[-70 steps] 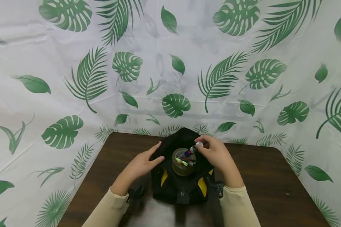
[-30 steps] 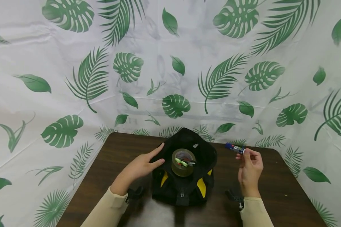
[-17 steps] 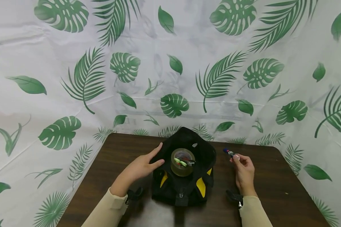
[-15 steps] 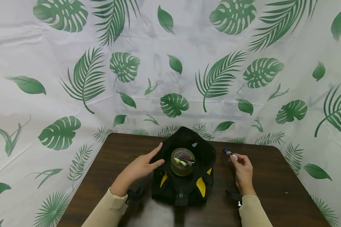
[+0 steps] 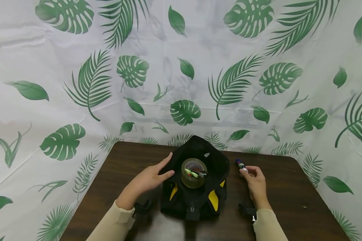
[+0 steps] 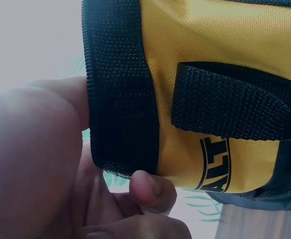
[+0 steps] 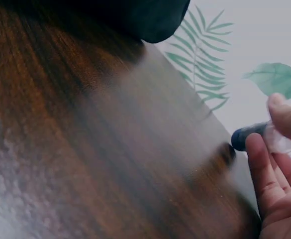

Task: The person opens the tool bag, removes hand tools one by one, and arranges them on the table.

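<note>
A black and yellow tool bag [image 5: 213,200] stands with its top gaping on the table. My left hand [image 5: 149,177] grips its left rim, thumb inside the opening; in the left wrist view, the bag's yellow side [image 6: 195,40] carries a black webbing loop [image 6: 220,102]. Inside the bag sits a roll of clear brownish tape [image 5: 193,182], with small green, red and black items in its core. To the right of the bag, my right hand [image 5: 257,184] pinches a small tube [image 5: 240,165] by its white end. Its dark blue end [image 7: 241,140] points away, low over the tabletop.
The dark wooden table [image 5: 289,187] reaches to a white sheet with green leaves [image 5: 187,112] behind it. A pale object [image 5: 206,154] shows on the bag's inner back wall. A tiny yellowish speck [image 5: 304,207] lies at the right.
My right hand has carried the tube out from above the tape roll to the right of the bag, then lower and slightly back leftward. The left hand has stayed at the rim.
</note>
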`<state>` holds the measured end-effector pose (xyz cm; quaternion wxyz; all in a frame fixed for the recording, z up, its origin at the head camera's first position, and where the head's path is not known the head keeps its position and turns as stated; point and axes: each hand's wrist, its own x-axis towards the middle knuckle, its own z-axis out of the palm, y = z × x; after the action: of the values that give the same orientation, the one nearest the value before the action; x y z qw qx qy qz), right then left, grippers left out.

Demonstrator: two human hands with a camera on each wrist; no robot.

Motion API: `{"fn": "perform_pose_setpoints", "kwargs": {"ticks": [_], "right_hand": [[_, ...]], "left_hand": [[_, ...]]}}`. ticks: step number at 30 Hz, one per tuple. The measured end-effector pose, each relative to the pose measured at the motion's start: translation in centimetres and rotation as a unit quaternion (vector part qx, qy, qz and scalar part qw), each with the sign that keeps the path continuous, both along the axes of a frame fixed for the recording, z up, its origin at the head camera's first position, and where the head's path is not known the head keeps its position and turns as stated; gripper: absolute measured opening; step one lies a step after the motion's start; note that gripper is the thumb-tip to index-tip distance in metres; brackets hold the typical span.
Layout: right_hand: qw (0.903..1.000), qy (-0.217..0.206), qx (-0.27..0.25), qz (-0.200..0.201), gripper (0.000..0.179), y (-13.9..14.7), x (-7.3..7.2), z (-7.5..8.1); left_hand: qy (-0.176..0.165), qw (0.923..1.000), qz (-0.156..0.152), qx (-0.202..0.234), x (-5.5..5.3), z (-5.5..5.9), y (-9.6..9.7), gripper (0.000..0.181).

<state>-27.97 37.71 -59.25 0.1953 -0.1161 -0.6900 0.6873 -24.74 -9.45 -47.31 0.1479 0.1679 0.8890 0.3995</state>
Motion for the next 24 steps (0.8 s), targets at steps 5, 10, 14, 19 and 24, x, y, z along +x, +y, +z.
{"fn": "perform_pose_setpoints", "kwargs": {"ticks": [5,10,14,19,24], "right_hand": [[0.9944,-0.048,0.094,0.0,0.046,0.03,-0.02,0.16],[0.9782,-0.076,0.193,-0.011,0.04,-0.03,0.13,-0.18],[0.97,-0.092,0.224,-0.017,0.041,-0.21,0.32,0.01],[0.9733,-0.105,0.203,-0.016,0.044,-0.33,0.54,0.24],[0.9767,-0.115,0.182,0.005,0.045,-0.3,0.59,0.47]], "left_hand": [[0.002,1.0,0.001,-0.001,-0.16,-0.04,0.15,0.077],[-0.004,1.0,0.001,0.002,0.11,-0.23,0.06,0.077],[-0.008,1.0,-0.002,0.006,0.21,-0.14,0.12,0.078],[-0.008,0.9999,-0.002,0.009,0.16,-0.27,0.12,0.078],[-0.005,0.9999,-0.003,0.01,0.12,-0.41,0.16,0.077]]}}
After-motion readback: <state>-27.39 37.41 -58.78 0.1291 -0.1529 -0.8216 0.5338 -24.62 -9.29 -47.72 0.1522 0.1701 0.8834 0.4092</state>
